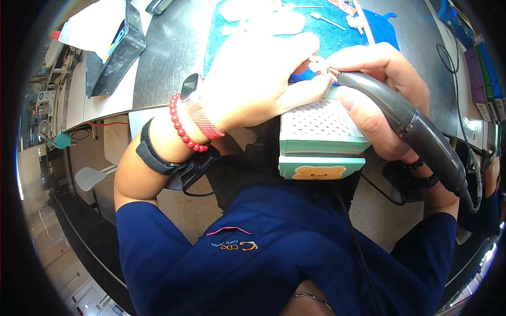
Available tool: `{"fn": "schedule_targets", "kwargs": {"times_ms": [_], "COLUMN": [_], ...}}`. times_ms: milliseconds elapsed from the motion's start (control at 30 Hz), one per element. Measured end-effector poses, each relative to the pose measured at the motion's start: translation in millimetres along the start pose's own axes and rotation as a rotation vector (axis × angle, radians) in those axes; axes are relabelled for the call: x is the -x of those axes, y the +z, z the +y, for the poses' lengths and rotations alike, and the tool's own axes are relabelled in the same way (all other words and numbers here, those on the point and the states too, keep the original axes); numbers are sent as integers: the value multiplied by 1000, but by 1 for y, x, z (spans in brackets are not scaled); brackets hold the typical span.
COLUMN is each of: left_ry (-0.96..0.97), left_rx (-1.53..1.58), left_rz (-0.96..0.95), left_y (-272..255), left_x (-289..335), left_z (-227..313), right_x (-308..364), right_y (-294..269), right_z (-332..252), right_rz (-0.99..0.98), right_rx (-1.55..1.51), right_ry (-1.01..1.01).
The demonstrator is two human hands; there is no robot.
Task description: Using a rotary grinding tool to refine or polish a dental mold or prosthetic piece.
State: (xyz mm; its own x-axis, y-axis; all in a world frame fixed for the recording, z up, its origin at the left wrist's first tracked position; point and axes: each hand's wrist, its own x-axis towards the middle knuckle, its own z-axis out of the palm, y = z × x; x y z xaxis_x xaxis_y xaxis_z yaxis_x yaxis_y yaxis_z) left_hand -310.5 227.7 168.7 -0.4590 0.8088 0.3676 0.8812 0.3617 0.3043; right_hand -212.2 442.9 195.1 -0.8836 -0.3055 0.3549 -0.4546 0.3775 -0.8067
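Note:
My left hand [247, 79], washed out by bright light, pinches a small off-white piece [316, 64] between thumb and fingertips. Its exact shape is too small and bright to make out. My right hand [371, 124] is wrapped round a black rotary handpiece [387, 100], whose metal tip points left and meets or nearly meets the piece. Whether they touch, I cannot tell. Both hands are above the far edge of a mint-green box [322, 137] with a perforated top and a bear sticker on its front.
A blue towel [383, 34] lies beyond my hands, bearing slim tools [329, 21] and pale, overexposed items. A black open-sided bin [116, 60] stands at the far left of the metal worktop [166, 58]. The handpiece's cord [477, 174] loops up on the right.

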Motion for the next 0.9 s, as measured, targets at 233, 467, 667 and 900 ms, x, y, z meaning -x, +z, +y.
{"fn": "schedule_targets", "kwargs": {"times_ms": [233,467,667,900], "left_ry": [-8,15,24,11], "left_rx": [11,39,15,26], "left_rz": [-14,29,15,3], "left_y": [-2,0,-1,0], "left_x": [-3,-3,-3,-3], "left_z": [3,2,1,1], "right_x": [1,0,0,1], "right_y": [0,0,0,0], "right_z": [0,0,0,2], "right_rz": [1,-1,-3,6], "right_rx": [6,3,17,-2], "right_ry": [12,-5,-7,-3]}}
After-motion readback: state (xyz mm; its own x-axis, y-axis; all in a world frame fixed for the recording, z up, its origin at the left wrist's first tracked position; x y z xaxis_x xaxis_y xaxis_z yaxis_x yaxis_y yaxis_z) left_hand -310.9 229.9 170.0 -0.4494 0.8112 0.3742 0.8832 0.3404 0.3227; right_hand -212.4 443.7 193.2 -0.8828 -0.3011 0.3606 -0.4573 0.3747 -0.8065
